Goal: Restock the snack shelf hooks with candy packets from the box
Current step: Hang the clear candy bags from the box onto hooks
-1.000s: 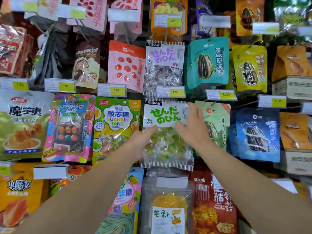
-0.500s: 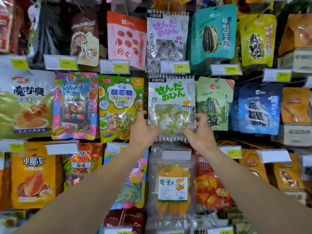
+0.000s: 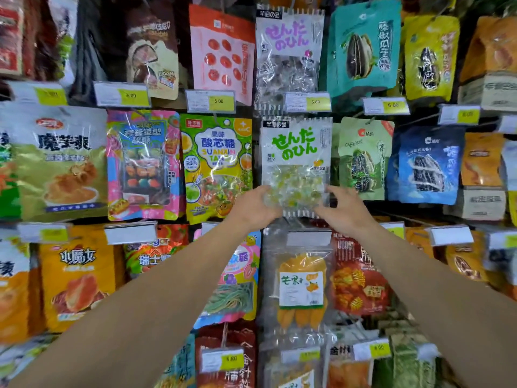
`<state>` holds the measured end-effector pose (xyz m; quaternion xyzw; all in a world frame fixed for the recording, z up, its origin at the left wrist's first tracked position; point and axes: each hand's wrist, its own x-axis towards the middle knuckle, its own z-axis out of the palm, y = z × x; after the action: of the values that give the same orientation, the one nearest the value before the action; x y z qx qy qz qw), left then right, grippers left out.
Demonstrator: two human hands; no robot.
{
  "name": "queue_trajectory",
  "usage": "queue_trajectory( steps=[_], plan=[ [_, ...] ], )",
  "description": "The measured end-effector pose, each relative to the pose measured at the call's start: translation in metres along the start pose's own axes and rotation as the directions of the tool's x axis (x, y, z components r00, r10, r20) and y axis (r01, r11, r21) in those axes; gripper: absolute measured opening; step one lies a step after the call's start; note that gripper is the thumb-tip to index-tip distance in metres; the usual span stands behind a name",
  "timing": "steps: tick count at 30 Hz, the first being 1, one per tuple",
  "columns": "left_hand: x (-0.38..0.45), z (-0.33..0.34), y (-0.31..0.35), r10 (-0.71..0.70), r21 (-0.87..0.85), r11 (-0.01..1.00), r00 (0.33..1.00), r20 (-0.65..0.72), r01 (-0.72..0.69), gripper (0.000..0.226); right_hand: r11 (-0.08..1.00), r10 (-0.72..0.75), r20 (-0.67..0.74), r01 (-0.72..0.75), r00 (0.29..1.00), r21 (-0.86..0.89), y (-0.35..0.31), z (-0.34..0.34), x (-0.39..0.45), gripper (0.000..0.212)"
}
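Sliding down the candy packet [image 3: 296, 166], your hands have moved from its top edge a second ago to its bottom corners now. Back then your right hand covered the upper right corner near the hook; half a second ago both were already at the lower edge, as they are now. The packet itself hangs flat with its green lettering fully showing, directly under the 5.00 price tag [image 3: 307, 102] at 12 o'clock from it.

Your left hand [image 3: 253, 207] holds the lower left corner, thumb over the clear window with the fingers behind it, so that grip is closed on the packet. Your right hand [image 3: 345, 211] sits at the lower right corner, at 3 o'clock from the left, fingers curled to the packet's edge; that looks like a light pinch, though the blur makes it hard to be sure.

I'd read this as the packet being on its hook, with you only straightening it. The hook is hidden behind the header, so you can't confirm the seating by eye. The yellow candy bag [image 3: 216, 166] hangs just beside at 9 o'clock, the sunflower seed bag [image 3: 363, 158] at 3 o'clock. No box is in view.
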<state>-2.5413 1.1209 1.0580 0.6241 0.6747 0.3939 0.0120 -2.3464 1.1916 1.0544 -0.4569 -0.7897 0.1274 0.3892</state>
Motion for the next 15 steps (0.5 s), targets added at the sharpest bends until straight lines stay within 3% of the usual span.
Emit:
queue_trajectory(
  steps=[5, 10, 15],
  plan=[
    [-0.032, -0.009, -0.017, 0.103, 0.123, 0.988, 0.993, -0.05, -0.096, 0.066, 0.996, 0.026, -0.012, -0.027, 1.0, -0.086, -0.022, 0.011, -0.033, 0.069],
    [-0.087, -0.011, -0.048, 0.146, 0.037, 0.989, 0.989, -0.027, -0.145, 0.056, 0.988, 0.067, -0.002, -0.067, 0.998, -0.142, -0.043, 0.045, -0.088, 0.066],
    [-0.16, -0.009, -0.088, 0.14, 0.04, 0.989, 0.99, 0.029, -0.141, 0.056, 0.967, 0.056, 0.112, -0.026, 0.992, -0.253, -0.065, 0.09, -0.167, 0.064]
  ],
)
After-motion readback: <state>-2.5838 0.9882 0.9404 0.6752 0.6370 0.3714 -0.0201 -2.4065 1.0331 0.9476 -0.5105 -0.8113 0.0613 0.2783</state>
